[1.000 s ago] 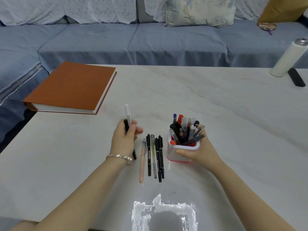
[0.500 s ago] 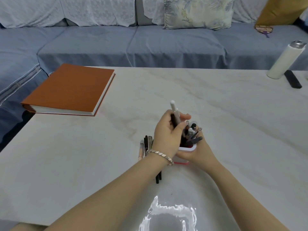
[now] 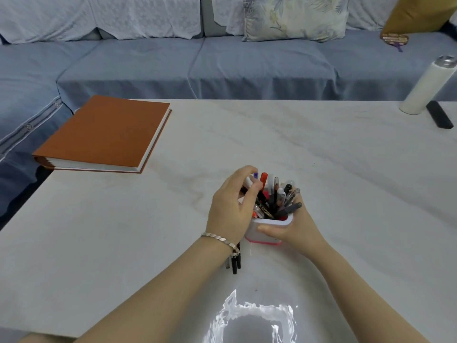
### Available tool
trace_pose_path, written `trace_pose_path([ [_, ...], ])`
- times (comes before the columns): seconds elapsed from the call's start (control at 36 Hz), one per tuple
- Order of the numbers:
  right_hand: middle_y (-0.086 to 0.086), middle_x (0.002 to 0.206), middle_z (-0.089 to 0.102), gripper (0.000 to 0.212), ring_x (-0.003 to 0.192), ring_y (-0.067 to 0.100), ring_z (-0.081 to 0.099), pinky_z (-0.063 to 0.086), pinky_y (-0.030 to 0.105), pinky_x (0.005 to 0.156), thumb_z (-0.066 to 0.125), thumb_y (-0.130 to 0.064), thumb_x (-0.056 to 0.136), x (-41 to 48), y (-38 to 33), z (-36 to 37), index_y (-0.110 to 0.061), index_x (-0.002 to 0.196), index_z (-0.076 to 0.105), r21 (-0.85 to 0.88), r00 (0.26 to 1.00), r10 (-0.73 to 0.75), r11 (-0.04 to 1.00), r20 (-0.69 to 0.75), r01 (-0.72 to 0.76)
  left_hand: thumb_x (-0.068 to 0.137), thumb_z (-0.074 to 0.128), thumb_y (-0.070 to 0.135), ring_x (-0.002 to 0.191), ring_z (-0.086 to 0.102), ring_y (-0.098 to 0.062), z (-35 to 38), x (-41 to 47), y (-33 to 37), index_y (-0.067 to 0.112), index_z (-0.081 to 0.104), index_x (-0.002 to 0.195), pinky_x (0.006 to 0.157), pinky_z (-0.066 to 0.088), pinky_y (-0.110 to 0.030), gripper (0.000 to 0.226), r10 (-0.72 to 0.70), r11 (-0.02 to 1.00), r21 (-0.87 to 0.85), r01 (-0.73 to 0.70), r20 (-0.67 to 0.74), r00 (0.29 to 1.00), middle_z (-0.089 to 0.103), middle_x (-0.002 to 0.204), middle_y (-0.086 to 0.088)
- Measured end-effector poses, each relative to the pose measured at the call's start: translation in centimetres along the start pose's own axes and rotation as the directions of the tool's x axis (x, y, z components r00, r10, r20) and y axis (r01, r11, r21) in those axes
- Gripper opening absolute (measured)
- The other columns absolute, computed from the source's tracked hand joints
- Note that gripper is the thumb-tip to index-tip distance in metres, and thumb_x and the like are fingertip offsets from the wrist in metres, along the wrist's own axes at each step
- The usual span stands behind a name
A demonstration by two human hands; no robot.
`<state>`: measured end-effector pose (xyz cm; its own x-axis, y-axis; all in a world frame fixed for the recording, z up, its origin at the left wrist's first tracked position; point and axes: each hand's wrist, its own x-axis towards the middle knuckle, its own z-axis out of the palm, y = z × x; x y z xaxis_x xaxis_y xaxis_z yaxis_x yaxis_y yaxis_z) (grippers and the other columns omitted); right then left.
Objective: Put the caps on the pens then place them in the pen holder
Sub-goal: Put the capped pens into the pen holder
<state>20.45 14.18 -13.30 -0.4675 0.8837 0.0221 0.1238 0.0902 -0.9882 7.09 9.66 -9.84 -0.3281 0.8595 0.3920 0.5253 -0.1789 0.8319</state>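
pen holder (image 3: 272, 222) gripped on the table, one capped pen held at its mouth

the pen holder, white with a pink band at its foot, stands upright on the pale, marble-patterned table (image 3: 333, 169), towards the near edge and about mid-width. it is crowded with stored pens (image 3: 277, 199), black, grey, clear and one red-capped, which lean to all sides above the rim.

the left hand (image 3: 230, 209) sits over the holder's left side. its fingers are curled round a white-capped pen (image 3: 248, 181), pinching it against the thumb. the cap end pokes up past the fingers and the rest of the barrel is hidden by the hand, so i cannot tell whether its lower end is inside the holder. a silver bracelet (image 3: 220, 240) lies across that wrist.

the right hand (image 3: 296, 229) wraps the holder from the right. its thumb is laid across the front wall and its fingers are curled round the far side, their tips showing among the leaning pens.

loose pens (image 3: 235, 264) lie flat on the table just left of the holder's foot. only their dark near ends show from under the left wrist, and the count cannot be told.

an orange-brown book (image 3: 106, 134) lies closed at the table's far left corner. a white bottle (image 3: 427, 87) with a metal cap stands at the far right, and a flat black object (image 3: 440, 117) lies just beside it. behind the table runs a blue-covered sofa (image 3: 197, 68) with a patterned cushion (image 3: 291, 18). a bright glare (image 3: 247, 318) shows on the table at the near edge.
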Motion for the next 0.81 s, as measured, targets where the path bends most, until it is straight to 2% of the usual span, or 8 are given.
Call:
trace_pose_path([
  [0.11,0.013,0.110,0.062,0.065,0.109,0.019,0.061,0.050,0.040,0.094,0.085,-0.010,0.059,0.3,0.4,-0.1,-0.006,0.112,0.047,-0.077,1.000,0.006,0.997,0.000,-0.006,0.088,0.038,0.024,0.098,0.053,-0.004,1.0,-0.5,-0.4,0.006,0.066,0.098,0.089,0.037,-0.004,0.035,0.069,0.991,0.115,-0.069,0.002,0.998,0.066,0.103,-0.009],
  [0.22,0.010,0.106,0.063,0.058,0.106,0.020,0.062,0.052,0.045,0.091,0.084,-0.012,0.061,0.5,0.1,0.0,-0.005,0.108,0.052,-0.121,1.000,0.001,0.993,-0.008,-0.002,0.090,0.027,0.030,0.130,0.028,-0.008,1.4,0.0,-0.2,0.012,0.061,0.112,0.100,0.015,-0.018,0.044,0.100,0.951,0.287,-0.117,0.075,0.992,0.055,0.131,0.001],
  [0.31,0.011,0.107,0.063,0.059,0.106,0.018,0.062,0.052,0.037,0.089,0.084,-0.011,0.061,0.2,-0.3,0.1,-0.004,0.109,0.051,-0.093,1.000,0.027,0.995,0.007,-0.026,0.091,0.018,0.041,0.139,0.002,-0.007,0.5,0.5,0.1,0.026,0.056,0.120,0.101,0.000,-0.020,0.049,0.028,0.959,0.262,-0.105,0.281,0.959,0.025,0.147,0.017],
  [0.36,0.007,0.102,0.065,0.056,0.100,0.002,0.063,0.050,0.018,0.083,0.082,-0.003,0.061,-0.1,-0.6,0.2,-0.001,0.107,0.049,-0.057,0.999,0.048,0.997,0.007,-0.047,0.090,0.015,0.047,0.139,-0.002,-0.001,-0.6,0.3,-0.3,0.041,0.041,0.128,0.109,-0.001,-0.025,0.047,-0.030,0.990,0.140,-0.027,0.389,0.921,0.012,0.146,0.026],
  [0.47,-0.030,0.071,0.068,0.044,0.073,-0.023,0.058,0.041,-0.003,0.062,0.064,0.023,0.066,-1.0,-2.4,0.6,0.009,0.101,0.041,0.076,0.996,0.058,0.995,0.069,-0.064,0.093,0.031,0.041,0.135,0.016,0.002,-2.6,-1.1,-2.6,0.040,0.028,0.134,0.115,0.013,-0.028,0.041,-0.172,0.981,0.117,0.153,0.175,0.969,0.022,0.146,0.018],
  [0.58,-0.041,0.069,0.063,0.051,0.072,-0.024,0.058,0.041,-0.004,0.061,0.062,0.025,0.067,-0.9,-3.0,1.0,0.019,0.108,0.032,0.101,0.995,0.065,0.992,0.080,-0.073,0.084,0.056,0.035,0.127,0.037,-0.024,-3.5,-3.0,-5.2,0.016,0.029,0.136,0.102,0.034,-0.034,0.061,-0.569,0.769,0.355,0.531,0.002,0.822,0.035,0.138,-0.009],
  [0.69,-0.043,0.068,0.061,0.044,0.070,-0.024,0.057,0.040,-0.004,0.060,0.064,0.022,0.069,-1.1,-3.3,1.2,0.000,0.095,0.037,0.088,0.995,0.063,0.994,0.071,-0.069,0.076,0.065,0.035,0.113,0.047,-0.029,-3.0,-4.1,-7.0,0.015,0.033,0.130,0.089,0.041,-0.035,0.066,-0.679,0.653,0.523,0.547,0.086,0.729,0.046,0.122,-0.012],
  [0.81,-0.037,0.068,0.064,0.042,0.069,-0.024,0.057,0.040,-0.004,0.060,0.070,0.017,0.066,-1.0,-3.1,1.1,0.003,0.094,0.042,0.049,0.997,0.062,0.997,0.050,-0.065,0.077,0.062,0.025,0.094,0.057,-0.029,-2.2,-4.0,-7.1,0.010,0.042,0.113,0.073,0.044,-0.031,0.044,-0.717,0.616,0.555,0.560,0.099,0.690,0.056,0.107,-0.013],
])
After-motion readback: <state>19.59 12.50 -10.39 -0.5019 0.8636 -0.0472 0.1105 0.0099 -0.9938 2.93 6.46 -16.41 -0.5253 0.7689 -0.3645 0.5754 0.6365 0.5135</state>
